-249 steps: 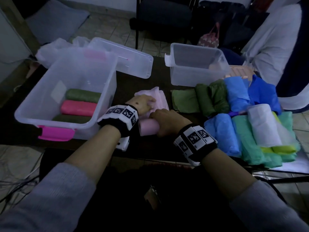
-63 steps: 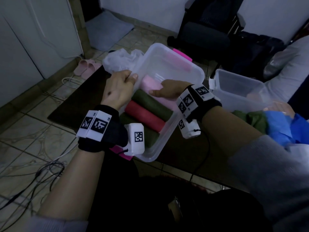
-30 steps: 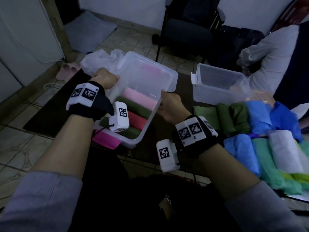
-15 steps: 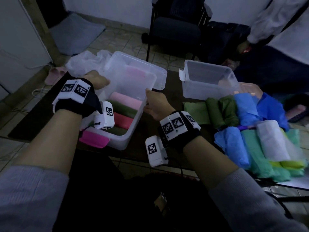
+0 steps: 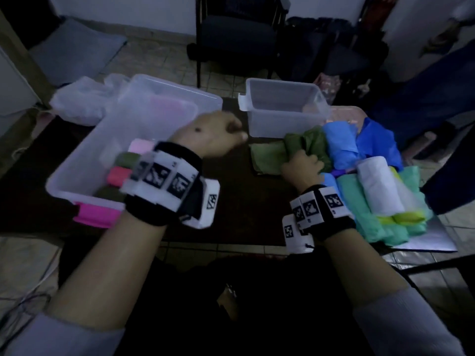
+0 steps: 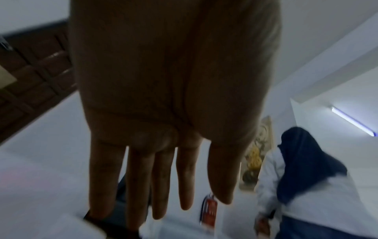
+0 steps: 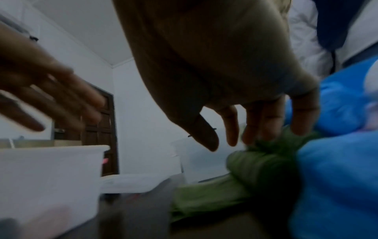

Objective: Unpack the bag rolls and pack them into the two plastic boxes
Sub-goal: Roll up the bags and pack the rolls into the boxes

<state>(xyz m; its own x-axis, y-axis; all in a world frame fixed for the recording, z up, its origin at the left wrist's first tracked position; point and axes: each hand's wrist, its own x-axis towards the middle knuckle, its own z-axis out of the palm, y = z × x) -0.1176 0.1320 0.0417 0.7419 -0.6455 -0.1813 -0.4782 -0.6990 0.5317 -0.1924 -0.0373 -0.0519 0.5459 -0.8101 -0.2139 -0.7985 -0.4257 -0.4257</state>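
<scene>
Both hands off the near box, right hand now grasping olive bag roll, left hand grip slack, empty

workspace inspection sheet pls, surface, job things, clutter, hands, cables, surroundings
surface: dark table, partly bare between the boxes.
job's things: left box holds pink, green and red rolls; right box looks empty; green bags, blue bags, a white roll and teal bags lie at right.
clutter: crumpled clear plastic behind the left box.
grippers: left hand free, fingers straight; right hand reaching onto the green bags, grip unclear.
cables: wires on the floor.
surroundings: chair, tiled floor, a person standing nearby.
</scene>
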